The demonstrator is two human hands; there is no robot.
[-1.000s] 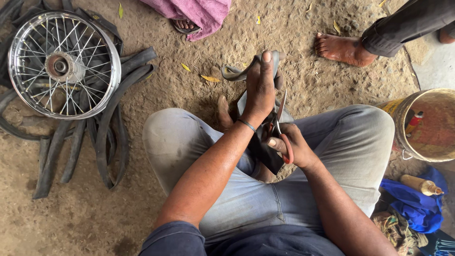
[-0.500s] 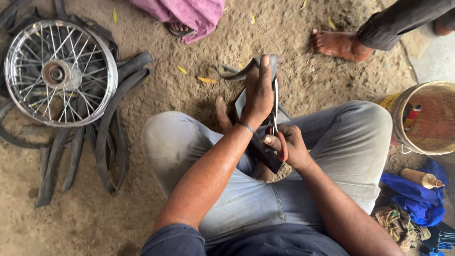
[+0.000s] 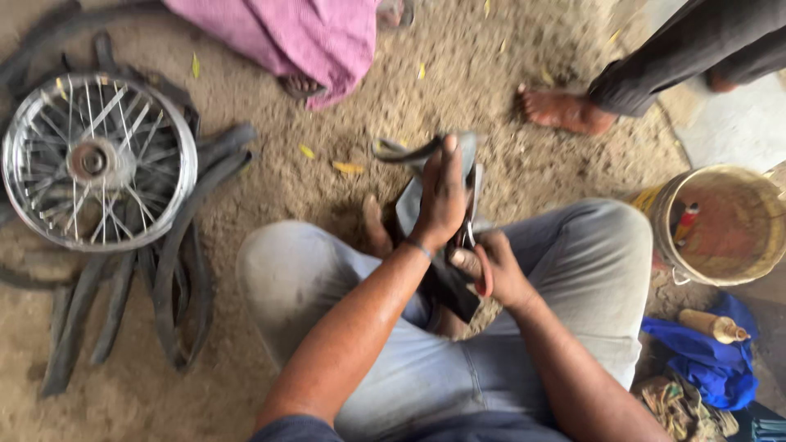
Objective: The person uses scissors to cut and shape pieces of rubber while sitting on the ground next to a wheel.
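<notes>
I sit cross-legged on sandy ground in grey trousers. My left hand [image 3: 440, 200] grips a flat strip of dark rubber inner tube [image 3: 409, 205] and holds it out in front of my knees. My right hand [image 3: 491, 270] is closed on the red-handled scissors [image 3: 473, 237], whose blades run up along the right edge of the rubber strip. The lower end of the strip hangs between my legs, partly hidden by my left forearm.
A spoked wheel rim [image 3: 98, 160] lies at left on several black inner tubes [image 3: 176, 270]. A pink cloth [image 3: 303, 37] lies at the top. Another person's bare foot [image 3: 565, 110] stands at upper right. A dirty bucket [image 3: 720, 225], blue cloth [image 3: 704, 360] and wooden handle [image 3: 712, 326] sit at right.
The view has shifted slightly. My left hand has slid a little up the rubber strip, and the scissors have stayed along its right edge.
</notes>
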